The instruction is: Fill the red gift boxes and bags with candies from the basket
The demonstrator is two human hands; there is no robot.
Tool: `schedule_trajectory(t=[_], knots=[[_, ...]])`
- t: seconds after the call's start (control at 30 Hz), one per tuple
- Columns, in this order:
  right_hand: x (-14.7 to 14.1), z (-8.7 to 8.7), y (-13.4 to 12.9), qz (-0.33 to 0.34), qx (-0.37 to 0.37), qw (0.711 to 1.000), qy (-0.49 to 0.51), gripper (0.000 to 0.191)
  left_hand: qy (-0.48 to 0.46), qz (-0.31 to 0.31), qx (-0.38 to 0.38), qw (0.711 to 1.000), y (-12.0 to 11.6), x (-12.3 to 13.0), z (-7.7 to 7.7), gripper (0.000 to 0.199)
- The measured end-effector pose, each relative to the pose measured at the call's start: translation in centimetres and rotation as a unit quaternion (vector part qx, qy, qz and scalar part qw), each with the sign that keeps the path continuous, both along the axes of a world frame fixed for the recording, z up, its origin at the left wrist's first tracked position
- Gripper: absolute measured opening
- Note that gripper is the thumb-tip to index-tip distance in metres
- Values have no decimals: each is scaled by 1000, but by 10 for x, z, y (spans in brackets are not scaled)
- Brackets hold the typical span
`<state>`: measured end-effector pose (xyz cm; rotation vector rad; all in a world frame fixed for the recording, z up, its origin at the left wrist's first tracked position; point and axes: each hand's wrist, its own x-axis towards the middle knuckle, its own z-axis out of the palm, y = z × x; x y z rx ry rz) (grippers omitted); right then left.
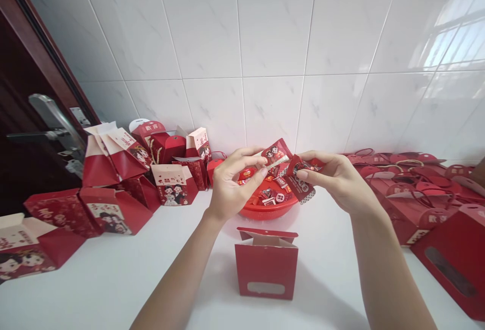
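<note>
The left hand [233,183] pinches a red-and-cream packet [278,152] between thumb and fingertips; it is printed with two cartoon figures, and its crimped end stands up. The right hand [341,181] pinches a shiny dark-red packet [301,183] whose pale characters are partly covered by the thumb and too small to read. Both packets are above a red plastic basket [269,213] of small wrapped sweets [271,194], mostly red with white marks; their writing cannot be made out. In front of the basket, on the white worktop [212,289], an upright red box [267,264] has its top open and a rounded pale window low on its plain face. Left, folded boxes [173,183] carry cartoon couples and red lettering on cream panels; a round tab [153,128] behind them reads 歡喜. The same two characters show on a tab [435,217] among the crowded red boxes [411,214] on the right.
</note>
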<state>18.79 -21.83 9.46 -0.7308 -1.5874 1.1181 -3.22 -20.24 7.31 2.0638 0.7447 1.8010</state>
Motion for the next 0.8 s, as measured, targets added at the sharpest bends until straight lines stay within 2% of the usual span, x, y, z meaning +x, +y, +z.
schedule_trajectory(t=[0.1,0.2,0.27,0.37,0.47,0.57,0.67,0.8], knots=[[1,-1,2,-55,7,998,-33,31,19,15,-49,998,10,-4,-1,14],[3,-3,6,-100,10,993,-55,34,79,44,-127,988,29,-14,-7,13],[4,-3,7,-115,14,991,-67,34,152,63,-179,970,44,-22,-14,12],[5,-3,9,-119,25,990,-69,33,283,90,-237,925,63,-35,-27,17],[6,-4,12,-103,33,993,-51,31,331,101,-257,902,79,-40,-37,22],[6,-5,14,-99,43,993,-45,28,372,98,-271,882,101,-35,-41,27],[6,-5,14,-98,46,993,-49,26,460,96,-283,836,130,-23,-41,30],[5,-3,13,-105,38,993,-49,25,510,96,-305,798,162,-7,-44,21]])
